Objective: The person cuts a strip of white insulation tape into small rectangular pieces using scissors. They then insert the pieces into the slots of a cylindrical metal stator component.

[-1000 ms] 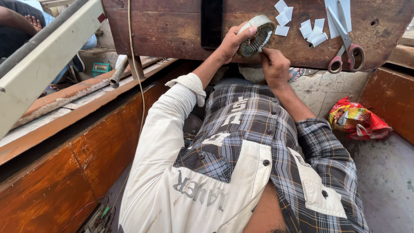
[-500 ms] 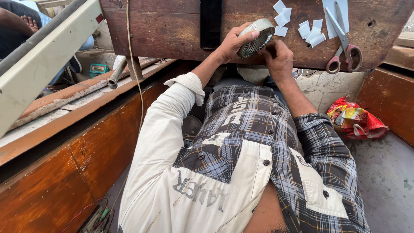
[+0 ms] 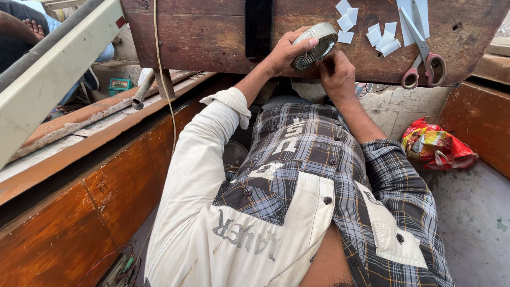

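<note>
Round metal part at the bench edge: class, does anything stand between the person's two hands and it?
Nothing visible does. The left hand grips the round metal part directly, and the right hand has its fingertips at the part's toothed inner side. The scissors and paper pieces lie off to the side on the wooden bench.

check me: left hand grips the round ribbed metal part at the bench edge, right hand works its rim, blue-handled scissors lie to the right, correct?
Not quite: the head view shows the scissors have red handles, not blue. The left hand does grip the round ribbed metal part, and the right hand works its rim.
</note>
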